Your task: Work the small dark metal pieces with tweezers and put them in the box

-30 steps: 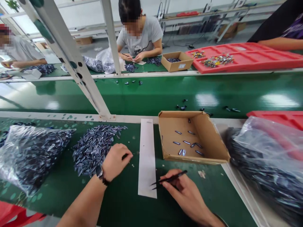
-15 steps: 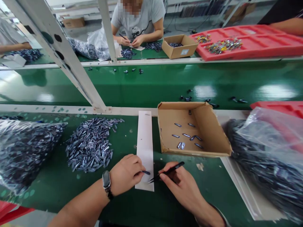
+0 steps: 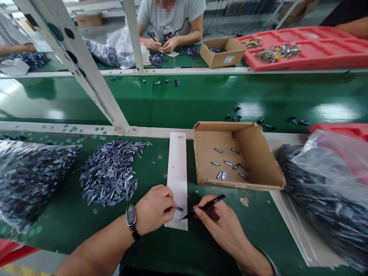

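Note:
My left hand (image 3: 156,205), with a watch on its wrist, pinches a small dark elongated piece (image 3: 179,209) over the white strip (image 3: 176,168). The piece's far end pokes out past the fingertips; the rest is hidden. Black tweezers (image 3: 205,207) are gripped in my right hand (image 3: 220,220). Their tips look pressed together, at the strip just below the piece. Left of the strip lies a heap of similar dark pieces (image 3: 110,172). A cardboard box (image 3: 261,153) stands right of it, with several such pieces on its floor.
Clear bags of dark parts lie at the left (image 3: 31,180) and right (image 3: 316,199). Beyond a pale rail runs a green conveyor belt (image 3: 172,103) bearing several small parts. A slanted metal post (image 3: 86,80) rises at left. A co-worker (image 3: 172,27) sits opposite, beside red trays (image 3: 322,46).
The tweezers' tips have come together; they were apart before. Both hands have barely moved. The whole view has shifted slightly.

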`<move>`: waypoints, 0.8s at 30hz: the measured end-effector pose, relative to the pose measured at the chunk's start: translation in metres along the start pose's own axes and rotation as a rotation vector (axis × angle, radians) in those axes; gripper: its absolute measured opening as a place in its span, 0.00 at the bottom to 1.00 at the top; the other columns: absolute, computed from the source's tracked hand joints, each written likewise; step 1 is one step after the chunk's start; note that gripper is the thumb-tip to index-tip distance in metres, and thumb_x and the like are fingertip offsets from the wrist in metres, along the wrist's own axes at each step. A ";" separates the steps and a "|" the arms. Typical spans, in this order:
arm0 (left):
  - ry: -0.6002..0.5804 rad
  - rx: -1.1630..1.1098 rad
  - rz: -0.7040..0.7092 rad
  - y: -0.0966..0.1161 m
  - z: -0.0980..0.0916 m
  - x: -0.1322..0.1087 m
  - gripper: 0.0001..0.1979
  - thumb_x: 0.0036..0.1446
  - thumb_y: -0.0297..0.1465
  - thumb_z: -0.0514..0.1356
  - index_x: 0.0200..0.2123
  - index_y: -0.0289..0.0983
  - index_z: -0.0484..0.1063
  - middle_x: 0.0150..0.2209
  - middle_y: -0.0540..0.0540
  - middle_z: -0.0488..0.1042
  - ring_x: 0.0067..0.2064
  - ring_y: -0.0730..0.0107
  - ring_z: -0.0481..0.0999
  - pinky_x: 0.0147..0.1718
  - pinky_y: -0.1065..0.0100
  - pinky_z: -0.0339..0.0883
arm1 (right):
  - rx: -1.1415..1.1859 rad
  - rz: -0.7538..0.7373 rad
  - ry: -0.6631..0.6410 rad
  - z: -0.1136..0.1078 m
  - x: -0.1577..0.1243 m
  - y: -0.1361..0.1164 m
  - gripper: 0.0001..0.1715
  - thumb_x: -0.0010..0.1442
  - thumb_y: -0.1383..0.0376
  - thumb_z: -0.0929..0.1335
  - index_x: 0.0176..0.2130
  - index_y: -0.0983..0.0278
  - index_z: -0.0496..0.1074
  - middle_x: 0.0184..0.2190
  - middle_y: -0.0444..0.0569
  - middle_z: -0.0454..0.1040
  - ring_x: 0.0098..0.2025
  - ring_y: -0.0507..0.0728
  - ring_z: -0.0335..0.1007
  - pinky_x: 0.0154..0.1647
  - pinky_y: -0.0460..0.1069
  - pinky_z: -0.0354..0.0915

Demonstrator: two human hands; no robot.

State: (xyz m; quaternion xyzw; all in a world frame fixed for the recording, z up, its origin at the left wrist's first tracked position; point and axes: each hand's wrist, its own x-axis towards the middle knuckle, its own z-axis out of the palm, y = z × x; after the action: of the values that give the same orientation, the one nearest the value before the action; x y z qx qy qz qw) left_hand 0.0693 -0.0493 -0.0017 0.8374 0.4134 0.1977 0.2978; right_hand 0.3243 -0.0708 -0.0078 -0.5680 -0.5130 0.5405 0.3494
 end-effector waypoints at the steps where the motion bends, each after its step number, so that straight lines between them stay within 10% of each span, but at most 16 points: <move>1: -0.002 0.003 0.004 0.000 0.000 0.000 0.08 0.66 0.24 0.67 0.35 0.37 0.85 0.37 0.47 0.80 0.41 0.65 0.81 0.51 0.65 0.78 | 0.004 0.011 0.009 0.000 0.000 0.001 0.26 0.62 0.38 0.78 0.37 0.55 0.77 0.30 0.51 0.86 0.30 0.66 0.87 0.32 0.58 0.83; 24: 0.021 0.032 0.029 0.001 0.004 -0.001 0.06 0.63 0.22 0.69 0.34 0.37 0.84 0.36 0.48 0.79 0.40 0.66 0.80 0.52 0.64 0.78 | 0.125 0.018 0.152 0.005 0.000 0.000 0.28 0.58 0.37 0.80 0.36 0.54 0.76 0.32 0.55 0.89 0.32 0.68 0.90 0.30 0.56 0.86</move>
State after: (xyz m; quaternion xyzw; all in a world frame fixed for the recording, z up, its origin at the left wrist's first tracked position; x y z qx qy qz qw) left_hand 0.0712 -0.0516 -0.0043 0.8459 0.4072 0.2044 0.2771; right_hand 0.3196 -0.0716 -0.0081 -0.5890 -0.4455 0.5299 0.4170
